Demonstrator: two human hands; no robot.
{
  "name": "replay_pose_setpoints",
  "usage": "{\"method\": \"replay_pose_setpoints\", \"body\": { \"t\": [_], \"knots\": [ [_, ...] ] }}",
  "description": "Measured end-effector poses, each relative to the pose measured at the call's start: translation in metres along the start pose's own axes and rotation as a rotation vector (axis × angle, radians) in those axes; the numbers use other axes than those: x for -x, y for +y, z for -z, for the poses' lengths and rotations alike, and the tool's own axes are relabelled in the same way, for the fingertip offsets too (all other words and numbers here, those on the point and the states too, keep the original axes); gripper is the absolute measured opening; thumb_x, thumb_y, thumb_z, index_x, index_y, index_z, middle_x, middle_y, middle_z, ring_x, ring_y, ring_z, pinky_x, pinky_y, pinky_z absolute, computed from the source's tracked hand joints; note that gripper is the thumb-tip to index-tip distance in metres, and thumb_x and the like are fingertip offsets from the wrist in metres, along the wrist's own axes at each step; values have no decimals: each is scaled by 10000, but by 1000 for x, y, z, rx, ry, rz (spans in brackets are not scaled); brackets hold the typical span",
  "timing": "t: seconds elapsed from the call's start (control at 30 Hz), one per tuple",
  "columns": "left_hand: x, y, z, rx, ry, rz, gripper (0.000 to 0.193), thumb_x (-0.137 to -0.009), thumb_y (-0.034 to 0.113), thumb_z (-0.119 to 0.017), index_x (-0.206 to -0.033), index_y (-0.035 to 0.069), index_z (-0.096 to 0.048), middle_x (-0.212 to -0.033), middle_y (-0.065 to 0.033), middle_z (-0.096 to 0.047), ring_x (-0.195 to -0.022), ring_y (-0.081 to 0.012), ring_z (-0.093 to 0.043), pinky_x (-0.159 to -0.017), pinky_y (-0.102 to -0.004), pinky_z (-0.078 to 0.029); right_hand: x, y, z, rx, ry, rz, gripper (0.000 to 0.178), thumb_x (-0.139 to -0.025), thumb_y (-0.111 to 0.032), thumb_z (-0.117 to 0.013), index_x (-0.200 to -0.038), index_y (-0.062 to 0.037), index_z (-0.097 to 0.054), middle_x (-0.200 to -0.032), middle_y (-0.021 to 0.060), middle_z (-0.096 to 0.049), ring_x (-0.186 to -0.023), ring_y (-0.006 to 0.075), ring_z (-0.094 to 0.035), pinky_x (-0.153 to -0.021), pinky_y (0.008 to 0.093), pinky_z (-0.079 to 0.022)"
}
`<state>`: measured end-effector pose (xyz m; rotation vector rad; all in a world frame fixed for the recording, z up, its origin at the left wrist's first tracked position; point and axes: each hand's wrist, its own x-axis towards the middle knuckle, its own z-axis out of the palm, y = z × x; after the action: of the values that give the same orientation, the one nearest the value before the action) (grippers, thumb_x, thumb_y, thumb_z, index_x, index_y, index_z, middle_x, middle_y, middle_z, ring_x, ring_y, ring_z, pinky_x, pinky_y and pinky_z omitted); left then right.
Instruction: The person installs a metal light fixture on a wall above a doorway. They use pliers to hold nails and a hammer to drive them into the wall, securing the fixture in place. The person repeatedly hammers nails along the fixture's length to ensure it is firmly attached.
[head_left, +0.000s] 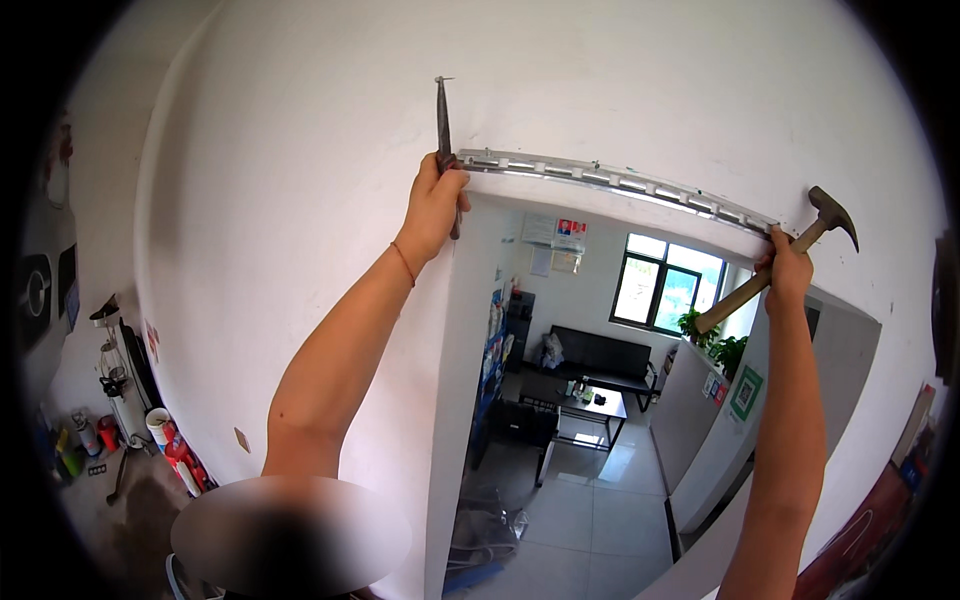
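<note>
While the slotted metal rail (pixel 620 183) lies against the wall (pixel 300 200) above the doorway (pixel 460 380), long axis left to right, the left hand's fingers, at its left end, wrap pliers (pixel 443 125) tipped with a nail (pixel 447 78); the right hand (pixel 790 268), equally near the opposite end, grips a claw hammer (pixel 738 298).

Rail (pixel 620 183) along wall (pixel 330 120), above doorway (pixel 447 400). Left hand (pixel 435 210) at rail's left end, gripping pliers (pixel 443 120), tips above hand. Right hand (pixel 790 270) at rail's right end; hammer (pixel 740 296) in it, head up and right, handle sloping down left. Beyond doorway: low table (pixel 610 401) before sofa (pixel 605 357); window (pixel 662 290) above sofa, to its right; partition (pixel 685 400) right of table, plants (pixel 728 352) at partition's top.
</note>
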<state>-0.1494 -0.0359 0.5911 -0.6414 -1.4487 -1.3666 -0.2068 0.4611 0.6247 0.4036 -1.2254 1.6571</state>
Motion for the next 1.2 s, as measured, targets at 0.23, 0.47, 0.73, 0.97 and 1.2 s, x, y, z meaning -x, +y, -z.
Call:
{"method": "replay_pose_setpoints", "body": {
  "t": [0.23,0.47,0.73,0.97,1.2],
  "knots": [
    [10,-6,-6,-32,11,-40,268,-946,243,-539,-1133,54,-502,-765,-60,-574,-615,-137,-553,-534,-294,-461,-6,-1,-2,154,2,46,267,-954,-290,-708,-838,-65,-622,-676,36,-564,-563,172,-571,-514,352,-489],
    [15,-10,11,-105,-38,-57,395,-991,239,-463,-1331,47,-523,-736,-45,-577,-590,-100,-507,-559,-242,-437,19,14,-22,0,83,75,185,-949,-184,-717,-905,-20,-643,-690,36,-606,-563,142,-590,-513,321,-501],
    [9,-20,4,-68,-90,-24,453,-986,193,-463,-1394,-2,-481,-976,-54,-521,-683,-117,-542,-584,-264,-462,25,-8,-14,-113,64,14,150,-973,-122,-659,-1030,10,-615,-793,67,-639,-609,160,-620,-563,335,-525],
    [13,-14,-1,-77,-61,-34,391,-981,223,-454,-1316,33,-521,-826,-67,-579,-605,-108,-504,-555,-251,-431,22,-14,-8,-138,20,-74,148,-960,-102,-669,-1007,19,-597,-776,79,-626,-601,175,-606,-551,341,-521],
    [14,-13,-4,-67,-44,-30,325,-963,207,-475,-1224,23,-536,-1018,-94,-604,-641,-118,-537,-561,-254,-451,14,-10,0,-129,-25,-44,161,-957,-102,-673,-1000,16,-573,-747,86,-638,-559,171,-628,-503,337,-525]
  ]
}}
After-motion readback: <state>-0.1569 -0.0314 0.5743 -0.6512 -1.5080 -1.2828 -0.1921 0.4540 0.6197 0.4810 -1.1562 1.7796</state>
